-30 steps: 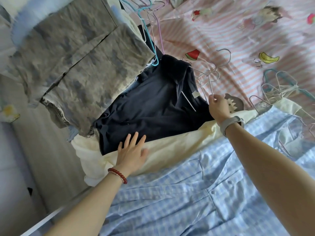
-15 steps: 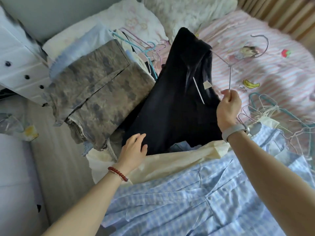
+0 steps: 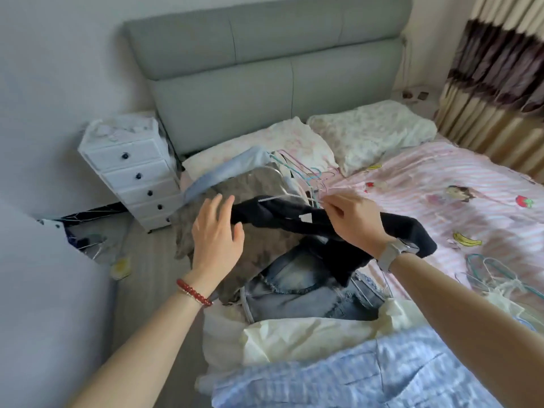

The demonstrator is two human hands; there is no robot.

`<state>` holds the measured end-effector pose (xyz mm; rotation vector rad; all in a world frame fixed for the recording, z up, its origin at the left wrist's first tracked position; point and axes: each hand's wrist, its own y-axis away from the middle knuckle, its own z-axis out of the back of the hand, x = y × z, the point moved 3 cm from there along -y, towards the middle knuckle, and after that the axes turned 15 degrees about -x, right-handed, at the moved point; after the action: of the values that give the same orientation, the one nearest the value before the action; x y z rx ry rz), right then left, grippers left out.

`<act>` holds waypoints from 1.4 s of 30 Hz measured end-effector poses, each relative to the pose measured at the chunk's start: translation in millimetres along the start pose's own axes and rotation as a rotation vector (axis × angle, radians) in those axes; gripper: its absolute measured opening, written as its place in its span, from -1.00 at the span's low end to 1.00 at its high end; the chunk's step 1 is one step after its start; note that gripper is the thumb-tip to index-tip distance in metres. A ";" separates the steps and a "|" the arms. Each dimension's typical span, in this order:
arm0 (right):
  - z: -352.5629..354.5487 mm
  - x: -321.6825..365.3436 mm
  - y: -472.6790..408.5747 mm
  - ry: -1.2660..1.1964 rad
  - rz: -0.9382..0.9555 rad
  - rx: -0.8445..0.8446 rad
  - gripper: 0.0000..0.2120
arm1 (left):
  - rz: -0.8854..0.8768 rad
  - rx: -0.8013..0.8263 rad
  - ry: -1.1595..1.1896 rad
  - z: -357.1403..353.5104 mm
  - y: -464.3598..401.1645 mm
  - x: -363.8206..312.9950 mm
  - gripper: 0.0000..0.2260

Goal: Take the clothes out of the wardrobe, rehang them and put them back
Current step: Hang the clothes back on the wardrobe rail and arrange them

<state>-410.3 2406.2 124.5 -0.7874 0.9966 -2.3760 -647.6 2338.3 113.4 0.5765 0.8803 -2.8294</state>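
Pinching a hanger's wire, the right hand (image 3: 351, 220) is holding the dark garment (image 3: 297, 220) above the bed (image 3: 441, 184); the left hand (image 3: 217, 234) is hovering spread wide beside it.

left hand (image 3: 217, 235) fingers spread, right hand (image 3: 354, 219) pinching

Headboard: grey padded headboard (image 3: 265, 69) against a pale wall (image 3: 59, 69)
Left: white drawer chest (image 3: 132, 172)
Right: striped curtain (image 3: 494, 92)

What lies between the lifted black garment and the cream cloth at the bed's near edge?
In the head view, faded denim jeans lie between the black garment and the cream cloth.
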 end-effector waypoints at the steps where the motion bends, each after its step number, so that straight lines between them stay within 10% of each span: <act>1: -3.4 14.8 -4.5 -0.026 0.066 0.032 -0.87 | 0.025 -0.007 -0.049 11.4 5.2 11.4 -0.55; 10: -33.6 172.3 -17.7 -0.322 0.454 0.087 -0.79 | 0.237 -0.129 0.060 123.6 91.1 94.5 -0.79; 24: -103.9 325.1 162.0 -0.349 0.558 0.782 -0.68 | 0.788 0.080 0.199 291.1 317.1 200.3 -0.71; 32: -93.6 490.5 236.2 -0.652 0.696 0.800 -0.79 | 0.967 -0.328 -0.483 414.0 446.8 255.5 -0.83; 42: -50.8 674.4 260.1 -0.895 0.747 0.603 -0.82 | 1.232 -0.772 -0.626 526.3 528.1 277.7 -0.70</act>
<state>-896.1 1868.6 123.5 -0.8813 0.1141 -1.3051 -952.7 1603.6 128.1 0.0240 0.9024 -1.2786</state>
